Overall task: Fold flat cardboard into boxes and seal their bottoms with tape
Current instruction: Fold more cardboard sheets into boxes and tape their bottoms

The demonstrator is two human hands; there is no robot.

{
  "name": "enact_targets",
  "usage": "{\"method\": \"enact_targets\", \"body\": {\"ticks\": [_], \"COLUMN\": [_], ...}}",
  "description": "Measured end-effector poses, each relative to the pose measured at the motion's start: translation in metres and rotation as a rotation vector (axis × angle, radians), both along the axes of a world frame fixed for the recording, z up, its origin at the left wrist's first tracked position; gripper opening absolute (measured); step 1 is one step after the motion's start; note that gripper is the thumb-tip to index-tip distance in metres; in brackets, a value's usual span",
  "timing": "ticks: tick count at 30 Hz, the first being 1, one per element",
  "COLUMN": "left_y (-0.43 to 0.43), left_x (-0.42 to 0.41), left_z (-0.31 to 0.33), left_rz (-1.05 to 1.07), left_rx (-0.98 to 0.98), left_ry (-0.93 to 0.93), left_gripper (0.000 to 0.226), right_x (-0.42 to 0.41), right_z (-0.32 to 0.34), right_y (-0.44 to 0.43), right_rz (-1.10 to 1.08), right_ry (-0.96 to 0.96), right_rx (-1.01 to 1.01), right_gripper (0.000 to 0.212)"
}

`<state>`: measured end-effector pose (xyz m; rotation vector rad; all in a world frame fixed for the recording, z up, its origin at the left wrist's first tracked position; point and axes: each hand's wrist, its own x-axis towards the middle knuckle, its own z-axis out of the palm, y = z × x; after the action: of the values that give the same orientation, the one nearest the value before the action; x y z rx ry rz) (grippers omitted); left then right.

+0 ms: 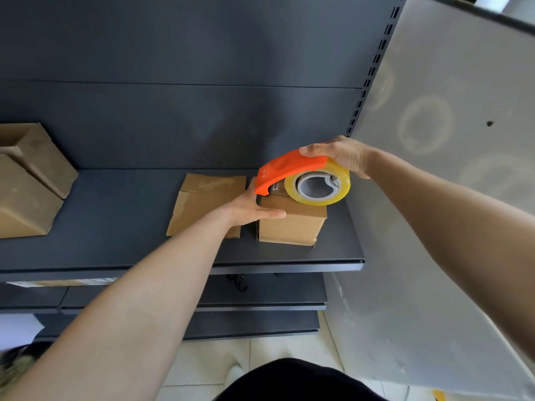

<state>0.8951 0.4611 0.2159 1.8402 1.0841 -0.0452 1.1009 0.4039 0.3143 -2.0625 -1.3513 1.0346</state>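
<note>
A small folded cardboard box (292, 224) stands on the dark shelf (121, 221), right of centre. My left hand (252, 208) holds its upper left corner, thumb along the near face and fingers behind. My right hand (338, 156) grips an orange tape dispenser (285, 172) from above. Its clear yellowish tape roll (318, 185) rests on the top of the box. The dispenser's front lip points down at the box's left edge. A stack of flat cardboard (202, 201) lies just left of the box, partly under my left forearm.
Two larger cardboard boxes (26, 180) lean at the shelf's left end. A light grey side panel (451, 169) rises right of the shelf, close behind my right hand. Lower shelves (260, 305) and a pale floor lie below.
</note>
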Motion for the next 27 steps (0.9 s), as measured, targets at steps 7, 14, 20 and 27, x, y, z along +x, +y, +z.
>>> {"method": "enact_targets", "body": {"ticks": [7,14,20,27], "left_y": [0.003,0.004,0.014,0.022], "left_x": [0.002,0.005,0.002,0.001], "left_z": [0.0,0.001,-0.001,-0.006], "left_rz": [-0.025,-0.063,-0.097,-0.106], "left_rx": [0.011,0.054,0.052,0.093], "left_ry": [-0.03,-0.077,-0.084,-0.079], "left_gripper": [0.099,0.088,0.093,0.087], "right_x": [0.003,0.005,0.02,0.051], "right_z": [0.003,0.007,0.013,0.019], "right_y": [0.001,-0.004,-0.013,-0.04], "right_rz": [0.053,0.074,0.064,0.061], "right_ry": [0.005,-0.013,-0.039,-0.033], "right_rx": [-0.025,-0.062,-0.068,-0.086], "right_gripper": [0.056,0.073,0.065,0.044]}}
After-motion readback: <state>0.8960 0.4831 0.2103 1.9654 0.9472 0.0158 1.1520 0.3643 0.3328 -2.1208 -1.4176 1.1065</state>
